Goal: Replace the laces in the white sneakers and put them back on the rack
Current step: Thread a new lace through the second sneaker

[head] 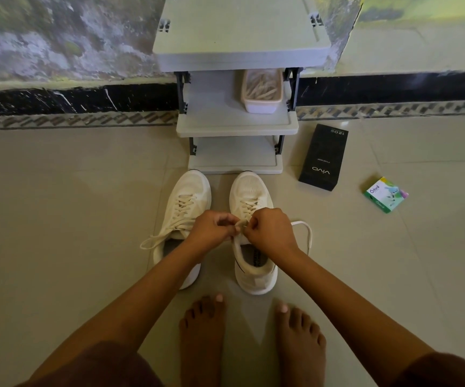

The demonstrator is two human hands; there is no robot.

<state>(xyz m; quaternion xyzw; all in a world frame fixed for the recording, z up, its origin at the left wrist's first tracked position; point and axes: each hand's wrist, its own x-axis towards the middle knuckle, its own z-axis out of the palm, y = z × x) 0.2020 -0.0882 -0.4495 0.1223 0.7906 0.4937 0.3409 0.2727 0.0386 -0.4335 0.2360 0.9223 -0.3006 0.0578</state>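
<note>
1. Your left hand (211,229) is curled, its fingertips pinching the lace (241,223) over the top eyelets of the right sneaker (256,275).
2. Your right hand (270,233) is curled too, pinching the same lace just beside the left hand; the two hands nearly touch.
3. One end of that lace loops out to the right and lies on the floor (58,205).
4. The left sneaker (189,196) stands just beside the right one, laced, with a loose end trailing left along the floor.
5. Both sneakers stand on the floor, toes at the foot of the rack (237,127), heels towards your bare feet (202,331).
6. A tub (262,106) of pale strips sits at the right end of the rack's middle shelf.
7. A black box (323,157) and a small green box (386,194) lie on the floor to the right of the rack, apart from each other.
</note>
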